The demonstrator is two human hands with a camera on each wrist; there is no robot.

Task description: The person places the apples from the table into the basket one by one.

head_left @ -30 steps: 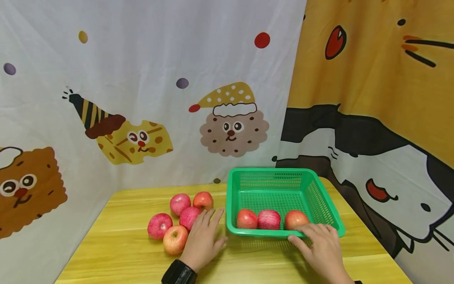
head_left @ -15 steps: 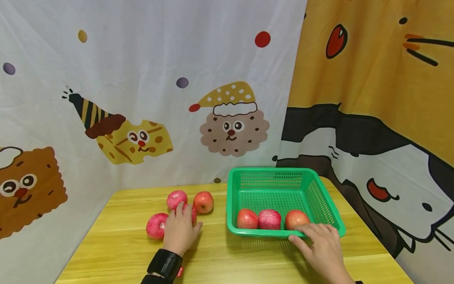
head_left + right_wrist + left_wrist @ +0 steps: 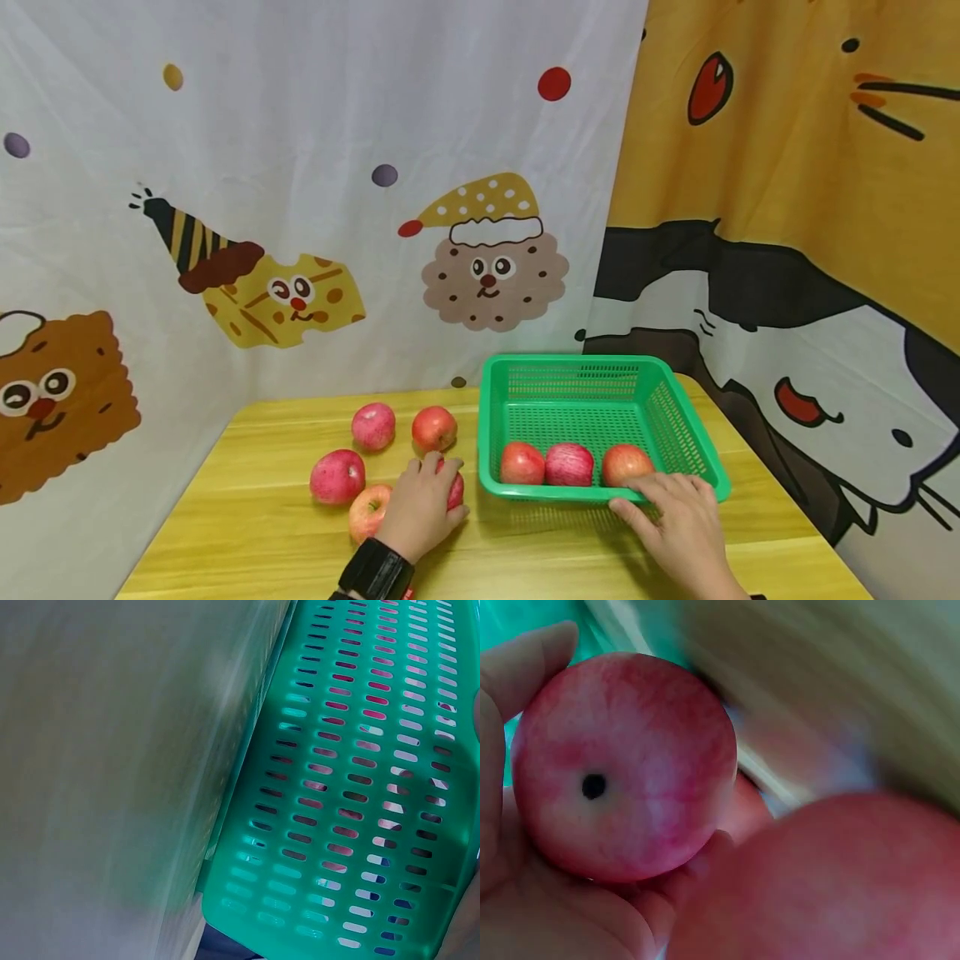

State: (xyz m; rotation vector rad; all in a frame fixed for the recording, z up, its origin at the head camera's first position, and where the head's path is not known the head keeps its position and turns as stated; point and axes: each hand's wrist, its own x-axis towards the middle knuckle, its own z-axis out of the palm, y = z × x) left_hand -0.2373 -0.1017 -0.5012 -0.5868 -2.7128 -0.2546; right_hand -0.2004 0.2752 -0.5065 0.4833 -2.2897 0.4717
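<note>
My left hand (image 3: 422,510) grips a red apple (image 3: 641,742), its fingers and thumb curled round the sides in the left wrist view. In the head view the hand covers most of that apple, just left of the green plastic basket (image 3: 536,492). A yellowish-red apple (image 3: 367,512) lies right beside the hand, partly covered by it. Three more apples sit behind and to the left: a pink one (image 3: 373,427), a red one (image 3: 434,428) and another pink one (image 3: 337,477). My right hand (image 3: 678,525) holds the basket's front rim near its right corner.
Inside the basket, three apples line the front wall: a left one (image 3: 522,462), a striped middle one (image 3: 569,464) and a right one (image 3: 627,463). The wooden table (image 3: 247,500) ends at a printed cloth backdrop (image 3: 300,167).
My left hand moved left onto a pink apple among the group, then brought it right and nearer, towards the basket. The apples left behind have spread slightly. My right hand stays on the basket rim.
</note>
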